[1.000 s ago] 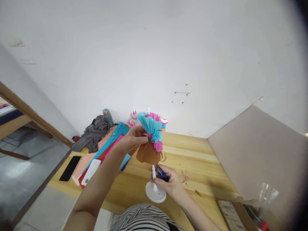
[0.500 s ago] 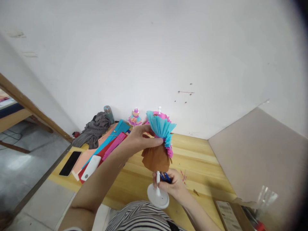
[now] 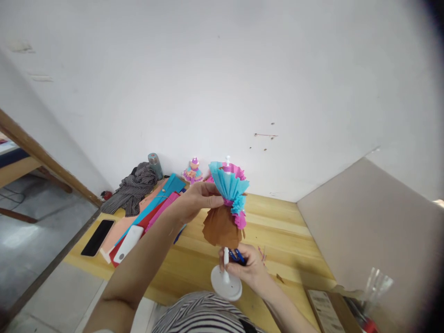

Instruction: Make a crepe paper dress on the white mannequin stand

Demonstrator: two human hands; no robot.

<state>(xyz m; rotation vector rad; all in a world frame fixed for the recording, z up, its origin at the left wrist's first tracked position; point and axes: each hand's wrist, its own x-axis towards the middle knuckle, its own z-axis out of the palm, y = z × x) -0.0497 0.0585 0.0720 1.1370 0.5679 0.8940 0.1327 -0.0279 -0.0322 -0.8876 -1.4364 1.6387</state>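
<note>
A small crepe-paper dress (image 3: 222, 226) is set on a white stand with a round base (image 3: 227, 286). Its lower part is brown and flared, its pleated top blue, with blue and pink ruffles (image 3: 239, 210) down one side. My left hand (image 3: 201, 199) pinches the gathered purple waist, thumb in front and the other fingers partly hidden behind. Below the skirt, my right hand (image 3: 248, 268) is closed round the stand's white stem. It also keeps hold of what look like scissors with blue handles (image 3: 237, 256), whose blades I cannot see.
A finished paper doll (image 3: 193, 170) and a flask (image 3: 155, 165) stand by the wall. Folded crepe paper (image 3: 152, 208), a white device (image 3: 128, 244), a phone (image 3: 98, 237) and striped cloth (image 3: 133, 192) lie at left. A cardboard box (image 3: 328, 310) is at lower right.
My left thumb has slid slightly left off the waist's front, showing more of the purple band. The dress is turned a little; my right hand keeps the same hold. The view has shifted slightly.
</note>
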